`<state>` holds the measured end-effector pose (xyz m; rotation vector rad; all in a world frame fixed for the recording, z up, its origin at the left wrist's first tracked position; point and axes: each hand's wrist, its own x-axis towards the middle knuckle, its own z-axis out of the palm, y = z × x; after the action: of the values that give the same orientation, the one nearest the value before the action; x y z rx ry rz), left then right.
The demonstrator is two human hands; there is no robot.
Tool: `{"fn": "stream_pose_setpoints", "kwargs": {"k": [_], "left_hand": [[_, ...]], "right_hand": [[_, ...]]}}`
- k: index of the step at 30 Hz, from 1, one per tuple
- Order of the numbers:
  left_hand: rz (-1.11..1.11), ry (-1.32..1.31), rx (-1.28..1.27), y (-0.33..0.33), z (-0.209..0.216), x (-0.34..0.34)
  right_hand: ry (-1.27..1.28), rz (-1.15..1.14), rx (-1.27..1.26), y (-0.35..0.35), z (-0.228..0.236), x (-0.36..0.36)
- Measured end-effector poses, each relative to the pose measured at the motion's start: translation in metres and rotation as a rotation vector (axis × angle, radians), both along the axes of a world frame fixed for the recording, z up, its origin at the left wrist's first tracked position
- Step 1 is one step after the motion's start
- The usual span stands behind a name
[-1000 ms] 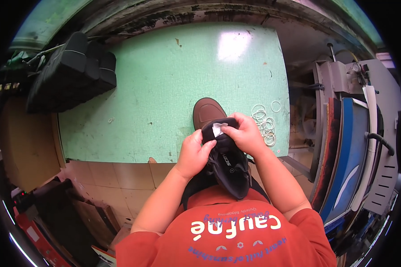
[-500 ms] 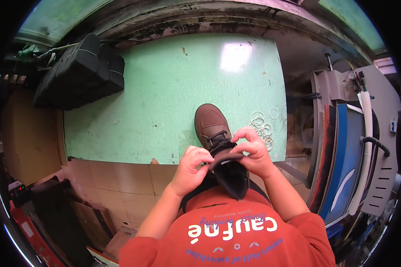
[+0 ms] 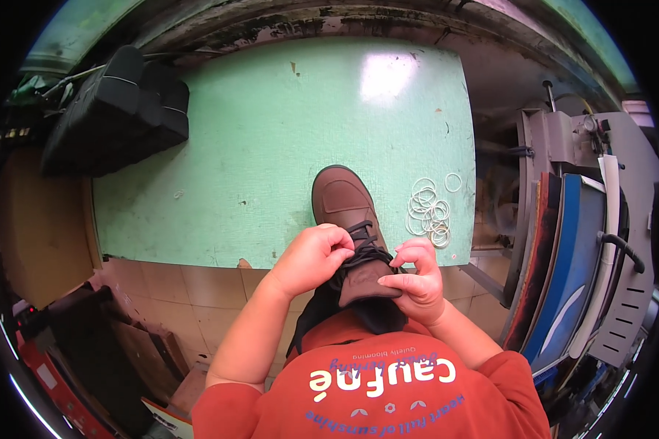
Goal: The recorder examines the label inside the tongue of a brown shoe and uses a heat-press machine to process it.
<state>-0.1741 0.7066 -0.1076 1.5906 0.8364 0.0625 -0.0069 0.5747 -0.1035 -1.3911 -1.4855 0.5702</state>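
Observation:
A brown lace-up boot point(image 3: 342, 196) rests with its toe on the green tabletop, pointing away from me, its heel end over the near edge against my body. Black laces point(image 3: 364, 254) cross its front. On the left side of the lacing, my left hand point(image 3: 313, 256) is closed, thumb and forefinger pinching the laces. My right hand point(image 3: 417, 282) grips the right edge of the brown tongue point(image 3: 365, 282), thumb on its face and forefinger bent beside the laces. The tongue is laid back toward me and hides most of the boot's opening.
Several pale rubber bands point(image 3: 430, 212) lie right of the boot on the green table point(image 3: 256, 146). Strapped black blocks point(image 3: 117, 110) sit at the far left, beside a brown cardboard box point(image 3: 44, 227). A grey machine point(image 3: 626, 241) with a blue panel point(image 3: 564, 271) stands on the right.
My left hand has moved from the boot's collar forward to the laces. My right hand has come back toward me onto the tongue, which now lies over the opening.

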Motion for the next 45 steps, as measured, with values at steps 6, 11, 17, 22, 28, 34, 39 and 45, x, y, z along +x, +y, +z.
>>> {"fn": "stream_pose_setpoints", "kwargs": {"k": [6,11,17,22,28,34,39,45], "left_hand": [[0.036,0.019,0.231,0.022,0.011,0.009],[-0.131,0.008,0.275,0.013,0.009,0.012],[0.131,0.053,0.4,0.021,0.002,0.026],[-0.08,-0.047,0.488,0.037,0.038,0.019],[-0.288,0.09,0.689,0.01,0.014,0.019],[-0.006,-0.022,0.899,0.013,0.0,0.02],[-0.052,0.099,0.41,0.019,0.035,0.01],[-0.208,0.312,0.481,0.005,0.023,0.009]], "right_hand": [[-0.008,0.005,-0.022,-0.001,0.0,0.001],[-0.013,0.0,-0.018,0.002,0.002,0.0],[-0.054,0.061,-0.043,0.011,-0.002,0.002],[0.018,-0.064,-0.067,0.012,-0.005,0.008],[0.057,-0.015,-0.072,0.016,-0.004,0.009],[0.118,0.094,-0.134,0.02,-0.004,0.012],[0.156,0.034,-0.159,0.015,-0.008,0.012],[0.174,0.085,-0.178,0.018,-0.01,0.007]]}}
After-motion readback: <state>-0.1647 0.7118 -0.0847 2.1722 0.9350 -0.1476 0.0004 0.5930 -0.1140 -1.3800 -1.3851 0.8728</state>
